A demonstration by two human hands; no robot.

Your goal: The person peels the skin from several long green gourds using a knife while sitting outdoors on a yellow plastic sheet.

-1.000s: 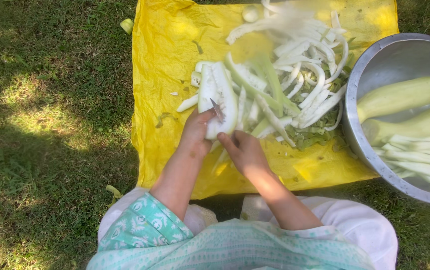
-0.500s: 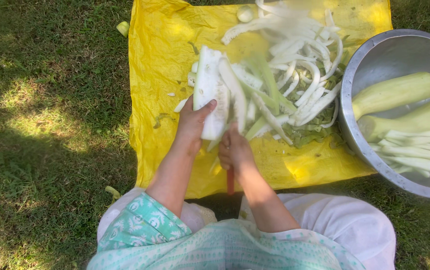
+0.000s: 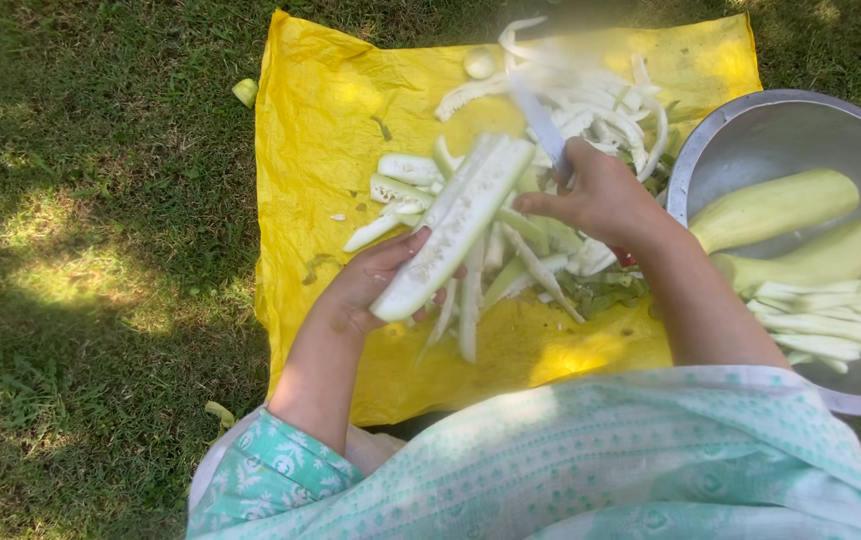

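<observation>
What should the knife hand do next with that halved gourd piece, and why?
Probably bring the knife down onto the long gourd half. The left hand holds it cut side up above the yellow sheet, and the right hand has the blade raised just beyond it.

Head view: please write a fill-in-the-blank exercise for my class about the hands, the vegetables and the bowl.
1. The left hand holds a halved gourd with its cut side facing ____.
2. The right hand grips a ____ whose blade points away from the person.
3. The cut strips lie on a ____ sheet spread over grass.
4. The metal bowl holds ____ whole peeled gourds beside more strips.

Missing words: up; knife; yellow; two
</observation>
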